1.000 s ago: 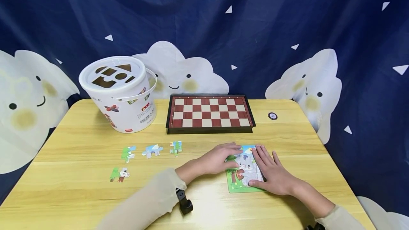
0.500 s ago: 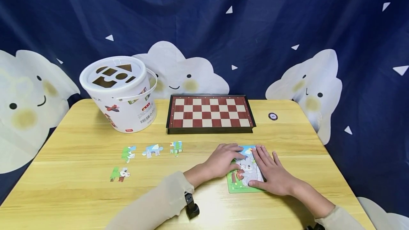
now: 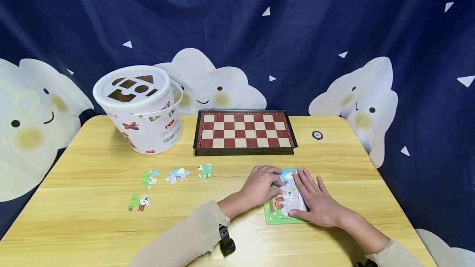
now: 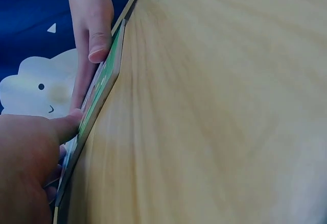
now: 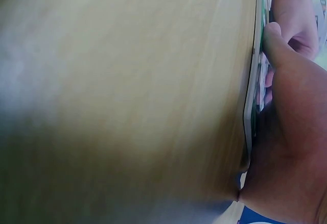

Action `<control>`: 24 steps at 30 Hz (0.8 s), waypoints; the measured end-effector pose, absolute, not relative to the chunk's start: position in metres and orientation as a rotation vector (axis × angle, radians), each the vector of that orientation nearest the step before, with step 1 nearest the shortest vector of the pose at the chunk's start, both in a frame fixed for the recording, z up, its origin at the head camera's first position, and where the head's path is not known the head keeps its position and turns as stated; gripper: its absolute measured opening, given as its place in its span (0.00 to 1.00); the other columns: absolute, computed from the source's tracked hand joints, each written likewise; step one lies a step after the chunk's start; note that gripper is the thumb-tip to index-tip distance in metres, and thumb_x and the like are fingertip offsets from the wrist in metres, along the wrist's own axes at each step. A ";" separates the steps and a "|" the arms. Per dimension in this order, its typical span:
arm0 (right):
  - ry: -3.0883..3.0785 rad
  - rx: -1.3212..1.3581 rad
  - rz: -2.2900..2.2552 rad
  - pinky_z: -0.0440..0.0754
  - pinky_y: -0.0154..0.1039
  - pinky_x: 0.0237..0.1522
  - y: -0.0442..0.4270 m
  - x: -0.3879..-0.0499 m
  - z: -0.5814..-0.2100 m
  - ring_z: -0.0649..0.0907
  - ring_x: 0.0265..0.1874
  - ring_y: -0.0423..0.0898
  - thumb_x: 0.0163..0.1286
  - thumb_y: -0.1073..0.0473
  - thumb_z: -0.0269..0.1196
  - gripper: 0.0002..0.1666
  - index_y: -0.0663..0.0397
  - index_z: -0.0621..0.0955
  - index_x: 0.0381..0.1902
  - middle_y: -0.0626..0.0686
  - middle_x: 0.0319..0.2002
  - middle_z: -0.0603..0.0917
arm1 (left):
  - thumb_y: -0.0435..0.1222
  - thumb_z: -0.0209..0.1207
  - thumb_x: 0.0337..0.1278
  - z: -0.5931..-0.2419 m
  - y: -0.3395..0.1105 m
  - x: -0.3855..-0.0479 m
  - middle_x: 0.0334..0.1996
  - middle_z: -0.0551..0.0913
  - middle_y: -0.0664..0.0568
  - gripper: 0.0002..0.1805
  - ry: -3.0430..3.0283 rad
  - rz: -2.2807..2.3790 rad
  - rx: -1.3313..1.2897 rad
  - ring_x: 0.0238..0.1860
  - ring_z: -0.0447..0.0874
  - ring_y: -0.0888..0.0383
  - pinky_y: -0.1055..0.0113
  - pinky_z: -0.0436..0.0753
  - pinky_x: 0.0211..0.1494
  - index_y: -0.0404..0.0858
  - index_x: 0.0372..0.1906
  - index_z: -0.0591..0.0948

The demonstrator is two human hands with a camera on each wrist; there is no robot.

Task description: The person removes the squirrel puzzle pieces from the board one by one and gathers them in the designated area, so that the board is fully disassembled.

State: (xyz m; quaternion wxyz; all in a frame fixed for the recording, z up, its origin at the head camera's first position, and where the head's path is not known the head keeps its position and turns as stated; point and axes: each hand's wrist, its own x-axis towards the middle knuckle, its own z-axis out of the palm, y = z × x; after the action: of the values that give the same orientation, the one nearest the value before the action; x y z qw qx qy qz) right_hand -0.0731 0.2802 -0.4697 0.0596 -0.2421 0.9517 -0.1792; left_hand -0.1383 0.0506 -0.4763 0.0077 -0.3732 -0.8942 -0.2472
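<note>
A jigsaw puzzle (image 3: 286, 207) with a green border and a grey cartoon animal lies on the table, partly hidden by both hands. My left hand (image 3: 259, 188) is over its upper left part, fingers and thumb bent down onto the picture. In the left wrist view the left thumb (image 4: 69, 124) touches the puzzle near its edge. Whether a piece sits under those fingers is hidden. My right hand (image 3: 317, 203) rests on the right side with straight fingers, and its thumb lies across the lower right of the picture.
Several loose jigsaw pieces (image 3: 177, 174) lie to the left on the wooden table (image 3: 92, 234). A white bucket (image 3: 148, 129) with a shape-sorter lid stands at the back left. Behind the puzzle is a red-and-white checkered board (image 3: 245, 131), with a small dark round chip (image 3: 317, 135) to its right.
My left hand has shifted slightly to the right over the puzzle, and its fingers have drawn in, covering the green patch seen earlier. The right hand has stayed in place.
</note>
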 end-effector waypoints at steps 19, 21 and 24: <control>2.838 -0.659 -0.471 0.41 0.72 0.72 0.279 -0.073 -0.462 0.44 0.79 0.65 0.69 0.28 0.60 0.63 0.65 0.49 0.81 0.68 0.80 0.45 | 0.48 0.67 0.62 -0.482 0.054 -0.138 0.59 0.82 0.58 0.08 -2.759 -0.809 -1.098 0.66 0.72 0.58 0.58 0.66 0.71 0.51 0.40 0.89; 2.845 -0.669 -0.475 0.41 0.72 0.71 0.279 -0.073 -0.463 0.45 0.79 0.66 0.69 0.28 0.60 0.63 0.65 0.49 0.80 0.68 0.80 0.46 | 0.49 0.68 0.62 -0.483 0.053 -0.137 0.59 0.82 0.58 0.08 -2.751 -0.813 -1.084 0.67 0.71 0.56 0.57 0.65 0.71 0.51 0.40 0.89; 2.841 -0.662 -0.475 0.40 0.71 0.72 0.279 -0.073 -0.463 0.44 0.79 0.65 0.69 0.28 0.60 0.63 0.65 0.49 0.81 0.68 0.80 0.45 | 0.50 0.68 0.61 -0.484 0.053 -0.137 0.57 0.83 0.59 0.09 -2.742 -0.823 -1.057 0.63 0.71 0.57 0.59 0.66 0.68 0.52 0.40 0.89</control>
State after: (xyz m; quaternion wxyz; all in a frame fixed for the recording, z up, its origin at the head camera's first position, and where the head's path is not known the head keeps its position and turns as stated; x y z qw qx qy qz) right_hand -0.0726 0.2787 -0.4634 0.0928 -0.2232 0.9571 -0.1600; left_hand -0.1367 0.0533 -0.4836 0.0450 -0.3462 -0.8976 -0.2693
